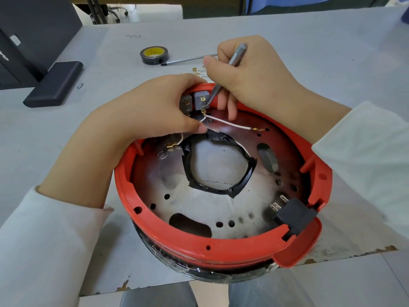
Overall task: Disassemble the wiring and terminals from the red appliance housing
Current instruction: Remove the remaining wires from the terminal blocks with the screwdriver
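The round red appliance housing lies open side up at the table's near edge, with a metal plate inside and black tape round its centre hole. At its far rim sit grey switch blocks with brass terminals. A white wire runs from one terminal to a loose brass connector. My left hand pinches the wire beside the blocks. My right hand grips a metal screwdriver bit, its tip set against a terminal on the grey block. A black socket block sits at the near right rim.
A roll of black tape and a thin metal rod lie on the grey table behind the housing. Loose wires with brass terminals lie just beyond the rim. A black monitor base stands at the left.
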A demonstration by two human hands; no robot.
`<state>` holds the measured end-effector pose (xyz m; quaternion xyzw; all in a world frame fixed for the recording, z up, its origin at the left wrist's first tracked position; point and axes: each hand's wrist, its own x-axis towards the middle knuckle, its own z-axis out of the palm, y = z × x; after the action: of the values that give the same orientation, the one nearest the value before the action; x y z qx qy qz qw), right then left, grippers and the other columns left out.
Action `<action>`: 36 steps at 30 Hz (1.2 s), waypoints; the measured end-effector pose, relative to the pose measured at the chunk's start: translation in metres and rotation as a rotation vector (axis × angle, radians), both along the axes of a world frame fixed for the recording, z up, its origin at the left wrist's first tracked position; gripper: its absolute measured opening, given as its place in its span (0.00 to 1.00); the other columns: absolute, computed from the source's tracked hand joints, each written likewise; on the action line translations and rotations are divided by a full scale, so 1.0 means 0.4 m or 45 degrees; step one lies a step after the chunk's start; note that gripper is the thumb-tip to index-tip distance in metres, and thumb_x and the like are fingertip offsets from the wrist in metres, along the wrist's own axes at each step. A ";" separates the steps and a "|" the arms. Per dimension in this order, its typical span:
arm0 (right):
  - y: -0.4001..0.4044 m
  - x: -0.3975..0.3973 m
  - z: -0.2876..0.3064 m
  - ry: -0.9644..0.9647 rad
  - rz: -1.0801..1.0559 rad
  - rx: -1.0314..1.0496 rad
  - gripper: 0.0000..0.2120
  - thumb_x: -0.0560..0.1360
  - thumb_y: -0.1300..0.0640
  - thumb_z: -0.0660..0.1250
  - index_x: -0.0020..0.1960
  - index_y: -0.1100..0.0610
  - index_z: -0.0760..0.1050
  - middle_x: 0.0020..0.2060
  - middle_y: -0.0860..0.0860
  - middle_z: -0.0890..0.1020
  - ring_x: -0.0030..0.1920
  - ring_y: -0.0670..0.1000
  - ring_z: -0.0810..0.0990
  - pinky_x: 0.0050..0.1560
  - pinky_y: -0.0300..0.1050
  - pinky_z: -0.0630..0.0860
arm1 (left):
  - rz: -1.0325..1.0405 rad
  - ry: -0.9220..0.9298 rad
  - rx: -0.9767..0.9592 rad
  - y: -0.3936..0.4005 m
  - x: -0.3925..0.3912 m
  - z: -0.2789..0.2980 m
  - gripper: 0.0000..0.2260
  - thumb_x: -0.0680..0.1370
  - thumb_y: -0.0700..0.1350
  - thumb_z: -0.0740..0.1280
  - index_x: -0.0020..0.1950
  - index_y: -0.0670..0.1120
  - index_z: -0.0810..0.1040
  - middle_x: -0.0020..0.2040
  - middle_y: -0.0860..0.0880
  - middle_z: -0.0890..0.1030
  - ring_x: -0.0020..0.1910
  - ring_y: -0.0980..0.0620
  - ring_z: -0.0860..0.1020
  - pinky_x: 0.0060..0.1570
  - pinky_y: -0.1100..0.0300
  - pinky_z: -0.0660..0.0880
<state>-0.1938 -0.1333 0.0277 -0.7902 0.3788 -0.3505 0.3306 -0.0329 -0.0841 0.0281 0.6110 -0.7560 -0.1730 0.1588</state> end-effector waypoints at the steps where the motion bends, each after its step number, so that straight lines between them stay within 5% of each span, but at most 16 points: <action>1: -0.003 0.002 0.001 0.003 0.002 0.025 0.18 0.78 0.57 0.61 0.31 0.56 0.61 0.26 0.64 0.78 0.20 0.55 0.77 0.22 0.39 0.65 | -0.003 -0.003 0.000 0.000 0.000 0.000 0.28 0.67 0.51 0.75 0.65 0.54 0.71 0.55 0.55 0.78 0.53 0.54 0.76 0.57 0.52 0.72; 9: -0.022 0.013 0.008 0.043 -0.005 0.105 0.17 0.77 0.60 0.59 0.30 0.56 0.62 0.20 0.54 0.77 0.17 0.52 0.74 0.22 0.37 0.68 | 0.002 -0.017 -0.014 0.000 0.004 0.002 0.28 0.66 0.51 0.76 0.64 0.53 0.73 0.55 0.54 0.78 0.53 0.54 0.76 0.55 0.55 0.71; 23: -0.004 0.007 0.000 0.014 -0.012 -0.002 0.17 0.79 0.58 0.59 0.32 0.56 0.61 0.24 0.60 0.77 0.17 0.53 0.71 0.24 0.35 0.65 | 0.007 -0.025 -0.030 0.005 -0.003 0.004 0.27 0.67 0.50 0.75 0.64 0.51 0.73 0.56 0.53 0.79 0.54 0.52 0.76 0.56 0.52 0.71; 36: -0.022 0.011 0.017 0.071 0.029 0.104 0.16 0.77 0.61 0.59 0.31 0.58 0.64 0.18 0.50 0.74 0.15 0.47 0.68 0.22 0.33 0.65 | 0.014 -0.007 -0.014 0.004 -0.001 0.006 0.28 0.66 0.51 0.76 0.64 0.51 0.73 0.56 0.53 0.79 0.54 0.52 0.76 0.58 0.51 0.71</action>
<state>-0.1894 -0.1422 0.0344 -0.7897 0.3930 -0.3087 0.3558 -0.0334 -0.0827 0.0303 0.6147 -0.7540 -0.1663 0.1609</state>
